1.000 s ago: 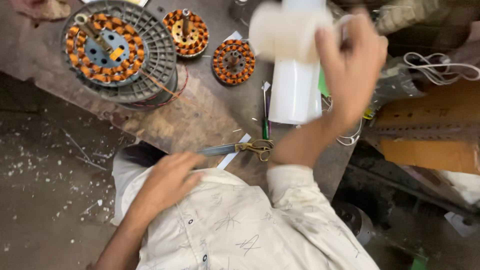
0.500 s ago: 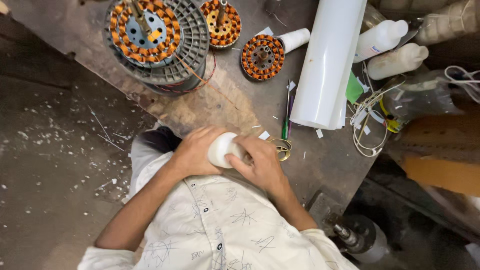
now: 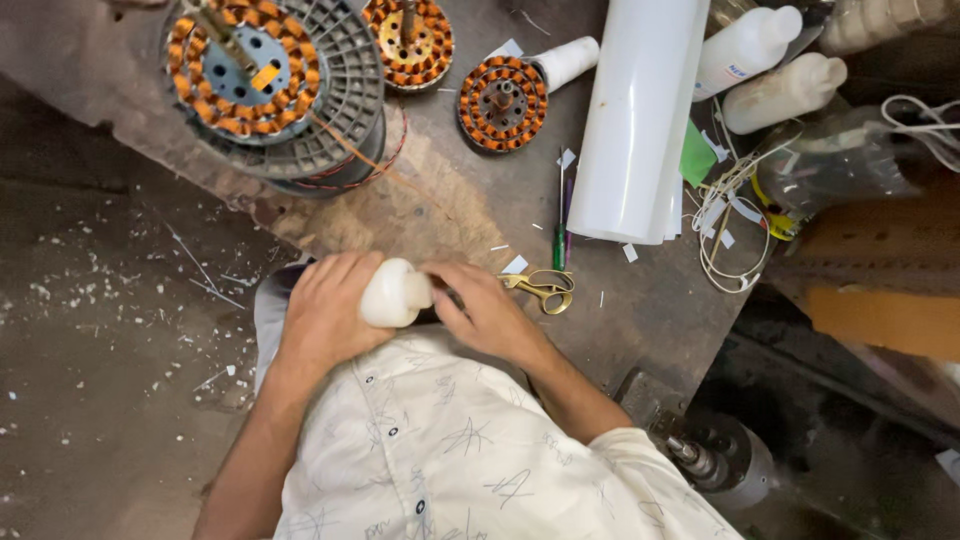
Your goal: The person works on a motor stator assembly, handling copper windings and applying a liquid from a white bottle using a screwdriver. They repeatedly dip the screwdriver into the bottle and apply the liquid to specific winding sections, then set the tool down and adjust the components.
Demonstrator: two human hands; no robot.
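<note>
Both hands have stayed low at the near edge of the workbench [image 3: 420,215] since half a second ago, whereas a second ago the right one was raised high over the bench with white sheet in it and the left lay on the lap. Now the left hand [image 3: 325,305] is wrapped around one small white roll [image 3: 393,294], fingers curled and pressed together over it, and the right hand [image 3: 482,312] meets it from the other side, fingertips pinched at the roll's end; whether they grip a loose edge cannot be told. That roll sits between the two hands, just above the person's patterned white shirt [image 3: 450,440]. Just beside the right hand lies one pair of brass-handled scissors [image 3: 540,290], with one green-handled screwdriver [image 3: 561,215] beyond it. On the bench I count three copper-wound stators: one [image 3: 232,68] resting on a grey ribbed spool [image 3: 340,100], one [image 3: 408,40] at the far edge, one [image 3: 503,102] nearer the middle. One large white sheet roll [image 3: 635,120] lies to the right, one small white tube [image 3: 566,62] beside the middle stator, two white plastic bottles [image 3: 745,45] [image 3: 785,92] at the far right, and a tangle of white cord [image 3: 725,225] near them.
</note>
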